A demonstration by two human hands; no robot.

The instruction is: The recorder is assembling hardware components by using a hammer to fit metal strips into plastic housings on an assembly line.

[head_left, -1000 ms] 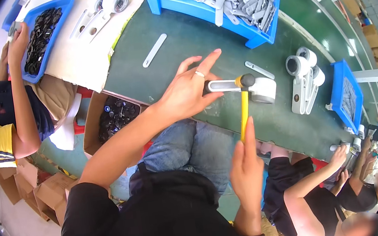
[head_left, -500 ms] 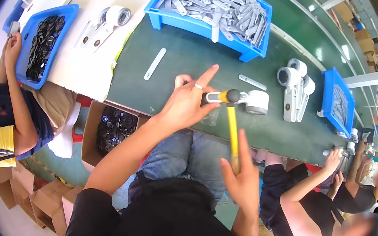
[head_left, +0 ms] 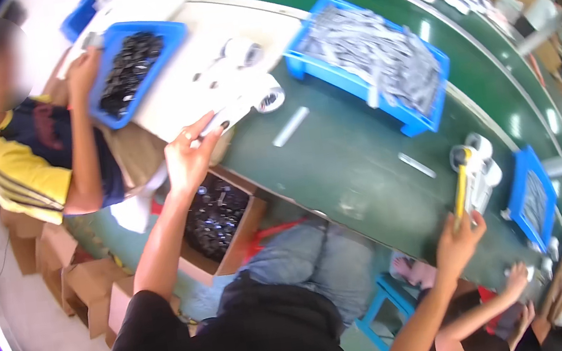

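Note:
Near the white-covered left end of the table, my left hand [head_left: 187,159] pinches the handle end of a white handheld device [head_left: 240,108] with a round, dark-centred head. Similar white devices [head_left: 236,52] lie just beyond it, blurred by motion. Off to the right, my right hand [head_left: 457,244] is closed round the lower handle of a yellow hammer [head_left: 462,187]. The hammer's top overlaps a group of white devices [head_left: 485,173] on the green table, and whether they touch cannot be made out. Two loose grey strips, a left one [head_left: 291,126] and a right one [head_left: 417,165], lie between my hands.
A blue bin [head_left: 355,91] heaped with grey strips stands at the back; a smaller blue bin [head_left: 520,204] is at right. An open carton [head_left: 249,229] of dark parts sits below the table edge. Co-workers sit on both sides, one beside a blue tray [head_left: 106,117] of black parts.
My left hand has carried the white device from mid-table to the left. The right hand, with the hammer, has moved right to the grouped devices. The whole view has shifted.

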